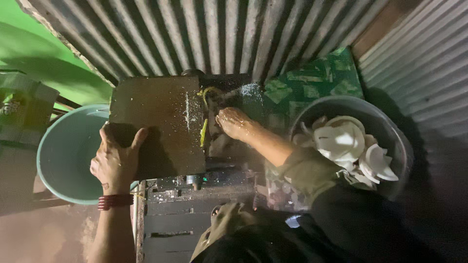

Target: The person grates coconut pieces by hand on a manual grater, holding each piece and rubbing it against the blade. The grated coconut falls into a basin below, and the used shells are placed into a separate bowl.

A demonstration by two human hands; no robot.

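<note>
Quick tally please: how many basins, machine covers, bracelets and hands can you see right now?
Basins: 2, the empty teal basin and the grey basin holding white coconut pieces
Brown machine cover: 1
Red bracelet: 1
Hands: 2, the left hand on the cover and the right hand at the grater
Total: 6
</note>
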